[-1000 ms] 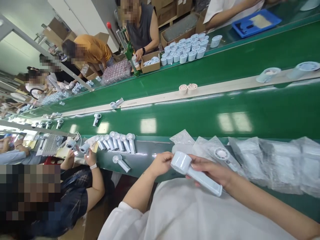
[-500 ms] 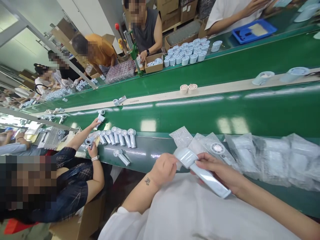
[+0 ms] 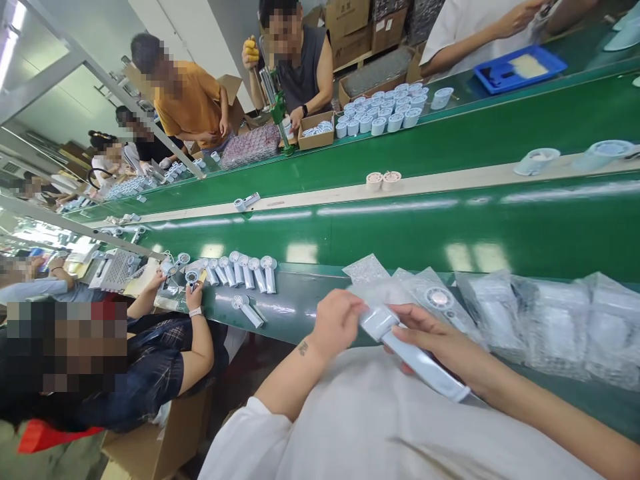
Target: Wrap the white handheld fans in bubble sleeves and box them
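The fan (image 3: 415, 357) fills the gap between my hands; plastic bags (image 3: 545, 327) sit right beside my right hand (image 3: 443, 340), so it can't go far that way; my left hand (image 3: 337, 323) has more room, with a strip of bench (image 3: 300, 313) between it and the row of white fans (image 3: 240, 270); past the bags, the wide green belt (image 3: 400, 230) gives my hands room to pass.

A white wall (image 3: 200, 40) rises at 11 o'clock, and brown cardboard cartons (image 3: 355, 30) stand stacked at 12. A long green conveyor belt (image 3: 480, 133) runs from 9 to 3 o'clock, shining with reflected light. A metal overhead frame (image 3: 100, 71) crosses at 10, a ceiling light strip (image 3: 7, 40) glows beyond it, and a cardboard box (image 3: 155, 433) sits on the floor at 7.
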A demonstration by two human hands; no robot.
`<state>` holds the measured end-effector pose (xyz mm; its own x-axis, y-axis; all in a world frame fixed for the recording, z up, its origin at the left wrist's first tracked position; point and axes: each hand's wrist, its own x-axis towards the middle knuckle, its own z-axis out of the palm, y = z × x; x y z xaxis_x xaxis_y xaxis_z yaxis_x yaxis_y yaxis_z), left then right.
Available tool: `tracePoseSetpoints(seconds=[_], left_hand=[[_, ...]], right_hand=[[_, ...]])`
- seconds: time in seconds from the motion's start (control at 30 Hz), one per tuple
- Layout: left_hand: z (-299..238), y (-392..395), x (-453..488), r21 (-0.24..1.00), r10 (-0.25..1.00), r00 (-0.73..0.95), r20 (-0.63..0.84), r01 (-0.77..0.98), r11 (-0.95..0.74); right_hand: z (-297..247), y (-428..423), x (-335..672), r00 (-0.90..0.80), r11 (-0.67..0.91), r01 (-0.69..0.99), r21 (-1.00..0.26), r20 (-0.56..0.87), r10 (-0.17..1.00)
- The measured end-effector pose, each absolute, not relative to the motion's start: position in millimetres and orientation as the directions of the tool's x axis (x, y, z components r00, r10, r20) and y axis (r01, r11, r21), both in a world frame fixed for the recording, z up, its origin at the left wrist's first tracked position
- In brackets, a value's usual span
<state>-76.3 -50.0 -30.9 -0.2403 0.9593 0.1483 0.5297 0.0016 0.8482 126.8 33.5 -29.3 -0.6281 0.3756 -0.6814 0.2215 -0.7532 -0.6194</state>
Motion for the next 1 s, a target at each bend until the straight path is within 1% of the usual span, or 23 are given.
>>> tracePoseSetpoints(seconds=[0.03, 0.07, 0.1, 0.17, 0.23, 0.3, 0.4, 0.43, 0.47, 0.5, 0.53, 0.57, 0.63, 0.67, 0.7, 0.8, 0.87, 0.9, 1.0], left_hand=[[-34, -55, -75, 0.747, 0.947, -0.163, 0.278, 0.656, -0.107], [-38, -61, -74, 0.636, 0.926, -0.084, 0.368, 0.749, -0.185], [-43, -66, -74, 0.534, 0.907, -0.025, 0.421, 0.815, -0.226], [-53, -74, -76, 0.382, 0.881, 0.016, 0.472, 0.897, -0.221], [-63, -76, -78, 0.311, 0.886, -0.014, 0.463, 0.939, -0.148], [-71, -73, -77, 0.32, 0.921, -0.12, 0.371, 0.948, -0.005], [-79, -66, -69, 0.396, 0.939, -0.331, 0.09, 0.877, 0.272], [-80, -65, -65, 0.412, 0.932, -0.363, 0.015, 0.851, 0.325], [-80, -64, -61, 0.424, 0.93, -0.367, -0.013, 0.84, 0.338], [-80, -64, -59, 0.433, 0.939, -0.345, 0.018, 0.849, 0.304], [-78, -65, -57, 0.432, 0.949, -0.295, 0.108, 0.874, 0.223], [-75, -64, -57, 0.409, 0.946, -0.222, 0.238, 0.906, 0.11], [-67, -62, -58, 0.306, 0.872, -0.07, 0.484, 0.947, -0.095], [-62, -60, -60, 0.254, 0.826, -0.023, 0.564, 0.956, -0.146], [-57, -58, -62, 0.215, 0.793, 0.001, 0.609, 0.962, -0.166], [-51, -58, -63, 0.165, 0.775, 0.063, 0.629, 0.963, -0.212], [-56, -64, -62, 0.154, 0.791, 0.132, 0.597, 0.949, -0.274], [-60, -68, -62, 0.158, 0.813, 0.141, 0.565, 0.949, -0.274], [-72, -75, -65, 0.186, 0.912, 0.051, 0.407, 0.973, -0.137]], right_hand=[[-31, 32, 128, -0.625, -0.783, 0.191, -0.592, -0.688, 0.368], [-32, 30, 129, -0.624, -0.804, 0.161, -0.572, -0.691, 0.366], [-33, 28, 130, -0.62, -0.814, 0.135, -0.565, -0.689, 0.375], [-34, 23, 131, -0.616, -0.81, 0.108, -0.577, -0.678, 0.401], [-32, 19, 129, -0.615, -0.788, 0.106, -0.606, -0.663, 0.427], [-29, 16, 126, -0.602, -0.761, 0.116, -0.638, -0.654, 0.457], [-29, 15, 120, -0.544, -0.743, 0.127, -0.657, -0.672, 0.502], [-30, 16, 119, -0.524, -0.748, 0.124, -0.652, -0.683, 0.509], [-31, 16, 119, -0.509, -0.758, 0.12, -0.642, -0.695, 0.508], [-32, 16, 119, -0.501, -0.77, 0.111, -0.628, -0.705, 0.503], [-32, 16, 120, -0.502, -0.784, 0.102, -0.612, -0.713, 0.491], [-31, 16, 121, -0.509, -0.798, 0.093, -0.595, -0.717, 0.476], [-27, 15, 122, -0.54, -0.826, 0.094, -0.555, -0.726, 0.426], [-24, 14, 123, -0.549, -0.84, 0.103, -0.532, -0.735, 0.398], [-21, 14, 123, -0.548, -0.853, 0.109, -0.51, -0.747, 0.376], [-16, 14, 124, -0.522, -0.878, 0.099, -0.468, -0.776, 0.354], [-16, 15, 125, -0.533, -0.887, 0.072, -0.455, -0.77, 0.352], [-18, 15, 127, -0.542, -0.894, 0.06, -0.444, -0.767, 0.345], [-24, 15, 131, -0.545, -0.915, 0.061, -0.399, -0.781, 0.304]])
